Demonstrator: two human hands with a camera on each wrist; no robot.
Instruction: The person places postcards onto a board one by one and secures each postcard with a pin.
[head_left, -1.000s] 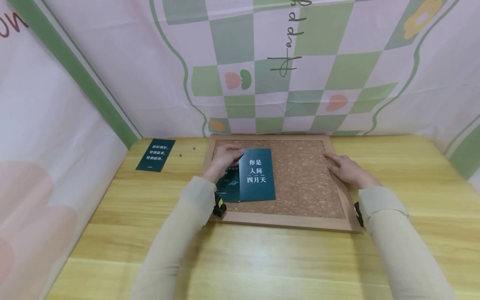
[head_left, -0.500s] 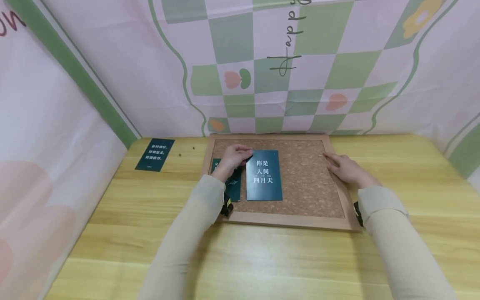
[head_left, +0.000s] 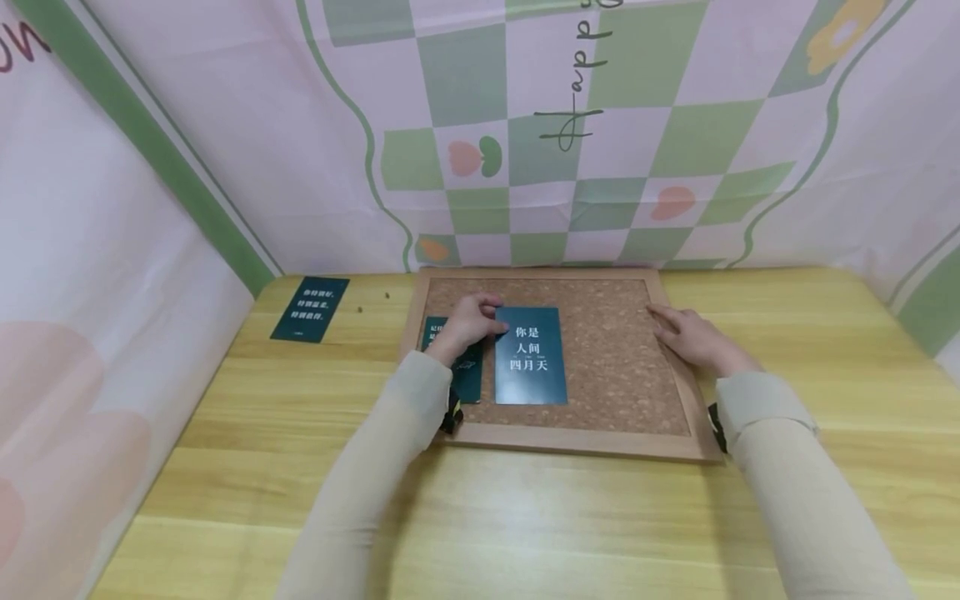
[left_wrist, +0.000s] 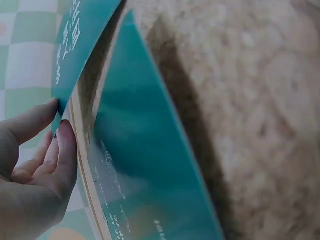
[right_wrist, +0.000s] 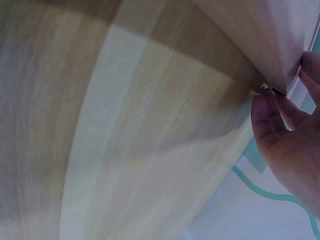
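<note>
Between thumb and fingers, my left hand [head_left: 468, 323] pinches a dark teal card [head_left: 531, 375] with white lettering by its upper left part. The card is over the left-middle of a wood-framed corkboard [head_left: 615, 358]. A second teal card [head_left: 469, 379] lies at the board's left side, partly covered by my left hand and wrist. In the left wrist view, the two cards run side by side with a narrow gap of cork between them. My right hand [head_left: 690, 336] holds the board's right frame edge, thumb and fingers on either side of it in the right wrist view.
A third teal card [head_left: 311, 310] lies on the wooden table [head_left: 525, 517], left of the board. Two tiny dark bits sit beside that card. A checked green and white cloth [head_left: 540, 200] hangs directly behind the board.
My left hand slid the pinched card rightward off the second card, then slightly toward me. The gap between the cards has opened. My right hand stayed on the frame.
</note>
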